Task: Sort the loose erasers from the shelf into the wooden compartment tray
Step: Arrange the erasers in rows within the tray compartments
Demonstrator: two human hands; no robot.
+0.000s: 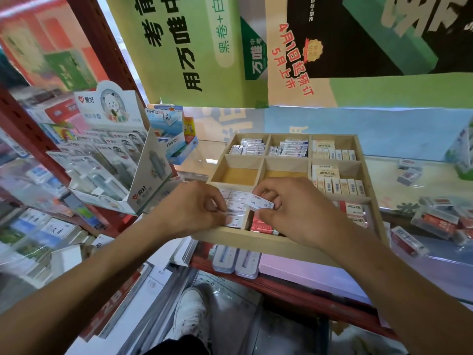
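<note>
The wooden compartment tray [286,245] sits on the shelf with a three-by-three grid. Its back and right cells hold rows of wrapped erasers; two middle cells [238,175] show bare wood. My right hand [294,211] pinches a small white eraser [258,202] with blue print above the front row of cells. My left hand [194,208] has curled fingers touching the white erasers [236,199] in the front left cell; whether it grips one is hidden. Red-wrapped erasers [259,225] lie in the front middle cell.
Loose erasers [408,175] and clear packs with red labels [435,221] lie on the shelf right of the tray. A white display box of correction tapes [115,160] stands to the left beside a red shelf upright [33,139]. Green posters [184,47] hang behind.
</note>
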